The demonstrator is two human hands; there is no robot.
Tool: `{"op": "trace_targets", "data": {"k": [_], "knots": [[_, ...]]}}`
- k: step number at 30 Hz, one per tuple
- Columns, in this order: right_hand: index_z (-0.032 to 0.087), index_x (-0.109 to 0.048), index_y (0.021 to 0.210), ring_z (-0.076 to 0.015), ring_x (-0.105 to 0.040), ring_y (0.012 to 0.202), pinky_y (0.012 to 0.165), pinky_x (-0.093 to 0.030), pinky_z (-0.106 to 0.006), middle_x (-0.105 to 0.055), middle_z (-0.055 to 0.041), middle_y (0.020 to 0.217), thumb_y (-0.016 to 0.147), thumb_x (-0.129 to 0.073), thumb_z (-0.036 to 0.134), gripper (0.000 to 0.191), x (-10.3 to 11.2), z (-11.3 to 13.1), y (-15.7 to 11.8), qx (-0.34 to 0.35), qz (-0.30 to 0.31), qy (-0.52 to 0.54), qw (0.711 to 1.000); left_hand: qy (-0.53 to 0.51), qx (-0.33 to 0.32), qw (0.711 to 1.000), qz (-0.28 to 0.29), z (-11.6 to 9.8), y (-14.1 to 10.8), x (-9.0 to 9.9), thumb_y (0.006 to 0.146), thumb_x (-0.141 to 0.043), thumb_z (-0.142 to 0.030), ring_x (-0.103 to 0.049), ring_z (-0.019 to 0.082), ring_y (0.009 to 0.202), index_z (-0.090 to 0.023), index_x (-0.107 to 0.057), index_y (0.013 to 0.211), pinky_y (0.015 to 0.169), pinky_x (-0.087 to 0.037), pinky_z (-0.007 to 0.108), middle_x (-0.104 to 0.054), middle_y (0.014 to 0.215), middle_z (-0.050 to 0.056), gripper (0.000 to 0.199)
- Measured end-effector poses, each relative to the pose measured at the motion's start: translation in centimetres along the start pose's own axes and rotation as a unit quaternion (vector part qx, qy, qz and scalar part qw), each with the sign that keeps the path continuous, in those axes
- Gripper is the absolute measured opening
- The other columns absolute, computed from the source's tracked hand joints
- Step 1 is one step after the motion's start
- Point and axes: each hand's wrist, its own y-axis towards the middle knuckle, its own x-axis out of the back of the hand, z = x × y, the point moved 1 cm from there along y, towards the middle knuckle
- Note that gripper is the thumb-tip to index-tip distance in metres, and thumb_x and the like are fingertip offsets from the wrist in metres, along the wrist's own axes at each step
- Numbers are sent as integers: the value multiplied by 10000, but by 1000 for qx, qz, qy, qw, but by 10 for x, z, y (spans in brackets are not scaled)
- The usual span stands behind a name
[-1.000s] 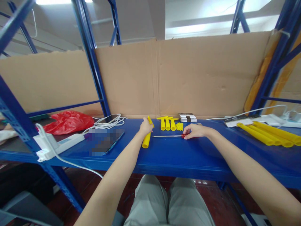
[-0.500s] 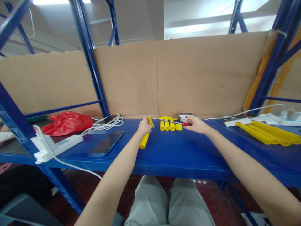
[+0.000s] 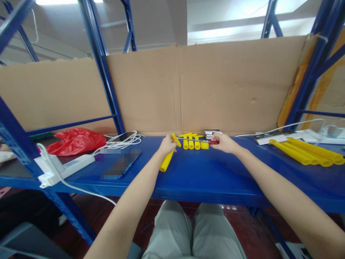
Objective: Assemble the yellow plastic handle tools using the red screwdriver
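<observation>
Newly lifted, the screwdriver (image 3: 215, 142) my right hand (image 3: 225, 142) grips points at the yellow T-piece (image 3: 167, 160) my left hand (image 3: 166, 145) clasps; three far T-pieces (image 3: 191, 144) look assembled, bare tubes (image 3: 309, 153) lie right.

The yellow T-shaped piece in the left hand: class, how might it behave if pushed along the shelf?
The yellow T-shaped piece is probably stiff, since it looks straight in the left hand. Its near end looks open, suggesting a hollow, light body. Its crosspiece may limit rolling.

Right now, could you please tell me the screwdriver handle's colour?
The screwdriver's handle is red, best seen in the head view.
</observation>
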Motion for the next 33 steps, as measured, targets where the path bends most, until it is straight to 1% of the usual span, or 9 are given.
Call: {"op": "trace_targets", "data": {"k": [9, 15, 19, 24, 33], "knots": [[215, -492, 710, -165, -573, 652, 606, -438, -278, -621, -9, 688, 658, -589, 252, 116, 2, 5, -1, -4, 17, -66, 998, -1, -4, 1000, 4, 1, 1, -2, 820, -531, -87, -602, 94, 440, -135, -411, 1029, 402, -444, 198, -665, 1050, 151, 246], [219, -493, 705, -169, -570, 651, 599, -430, -275, -620, -6, 682, 667, -588, 272, 115, -1, 2, 0, -3, 14, -68, 998, 33, -1, 999, -5, -2, -2, -1, 798, -563, -98, -626, 102, 478, -140, -419, 1054, 422, -448, 185, -667, 1051, 140, 297], [222, -489, 698, -162, -556, 639, 587, -421, -270, -613, -4, 677, 684, -593, 304, 133, -1, 2, -1, 6, 12, -71, 997, 37, -4, 999, -3, -3, -2, -1, 802, -550, -99, -625, 103, 481, -139, -426, 1044, 419, -451, 188, -666, 1065, 142, 275], [219, -487, 699, -164, -553, 634, 583, -413, -271, -611, -11, 678, 684, -593, 292, 130, 1, 4, -1, 0, 14, -82, 997, 45, -11, 999, -6, -3, -3, -2, 804, -544, -98, -618, 101, 469, -141, -440, 1020, 411, -446, 193, -659, 1070, 144, 244], [219, -491, 707, -165, -561, 641, 591, -417, -271, -620, -10, 687, 688, -600, 285, 129, 0, 6, -2, -2, 8, -81, 997, 61, 3, 998, -14, -3, -3, 0, 794, -559, -105, -604, 93, 451, -139, -433, 1028, 398, -439, 192, -634, 1114, 170, 268]]}}
